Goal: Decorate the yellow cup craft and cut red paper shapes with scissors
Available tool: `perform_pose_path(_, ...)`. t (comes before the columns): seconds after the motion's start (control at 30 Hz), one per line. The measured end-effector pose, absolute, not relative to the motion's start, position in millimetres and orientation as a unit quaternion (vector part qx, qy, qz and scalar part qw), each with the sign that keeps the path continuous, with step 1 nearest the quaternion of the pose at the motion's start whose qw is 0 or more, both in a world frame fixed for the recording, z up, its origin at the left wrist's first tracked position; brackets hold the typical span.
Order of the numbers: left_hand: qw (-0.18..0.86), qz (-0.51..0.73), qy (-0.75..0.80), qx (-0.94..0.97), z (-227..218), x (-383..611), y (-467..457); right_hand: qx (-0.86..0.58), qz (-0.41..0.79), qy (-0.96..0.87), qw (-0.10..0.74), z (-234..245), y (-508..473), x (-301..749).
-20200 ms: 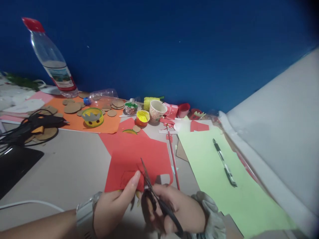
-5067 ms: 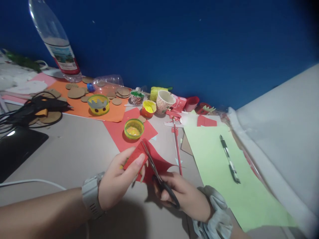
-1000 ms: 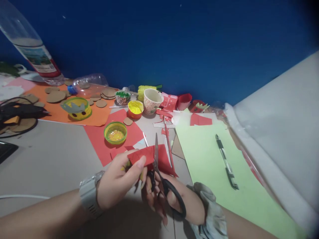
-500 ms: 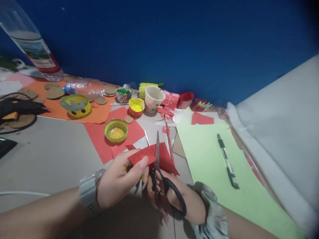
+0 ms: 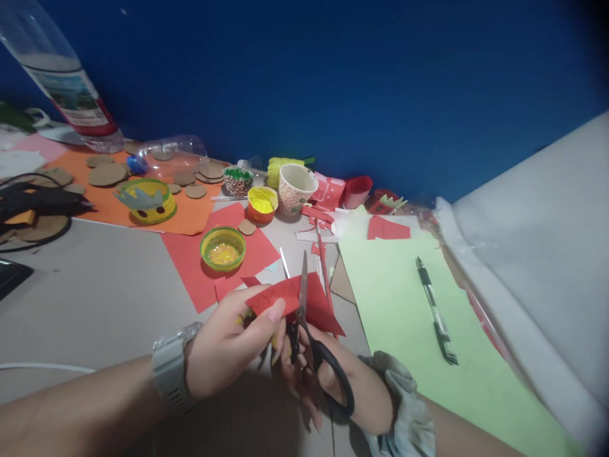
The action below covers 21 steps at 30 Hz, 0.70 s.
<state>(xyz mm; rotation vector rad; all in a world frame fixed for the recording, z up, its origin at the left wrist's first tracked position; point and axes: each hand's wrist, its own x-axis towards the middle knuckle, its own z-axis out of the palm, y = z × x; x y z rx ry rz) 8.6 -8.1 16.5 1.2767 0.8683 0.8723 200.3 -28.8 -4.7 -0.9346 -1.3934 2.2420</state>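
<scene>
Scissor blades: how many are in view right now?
2: the upper blade crosses over the red paper in the left hand; the lower blade shows only near its tip beyond the paper, the rest hidden.

red paper (image 5: 275, 293): dark-lined, raised | black-handled scissors (image 5: 311, 338): blades parted, astride paper

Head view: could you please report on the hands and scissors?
Left hand pinching red paper. Right hand holding scissors, blades open astride the paper. Green-rimmed bowl beyond, clear of blades.

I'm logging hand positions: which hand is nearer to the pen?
Right: the right hand, holding the scissors, is left of the pen; the left hand, gripping red paper, is farther left.
</scene>
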Motion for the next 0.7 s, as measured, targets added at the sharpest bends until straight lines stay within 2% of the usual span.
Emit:
perform_pose_path(0.1,0.635,0.382,0.371,0.56,16,9,-8,-0.318,0.773,-0.508,0.207,-6,-31,198)
perform_pose_path(0.27,0.63,0.387,0.372,0.561,18,8,-7,-0.334,0.775,-0.495,0.208,-12,-34,195)
perform_pose_path(0.4,0.63,0.387,0.371,0.562,17,7,-8,-0.316,0.758,-0.517,0.242,-6,-34,193)
perform_pose_path(0.7,0.633,0.388,0.374,0.556,16,9,-9,-0.321,0.748,-0.543,0.205,4,-30,195)
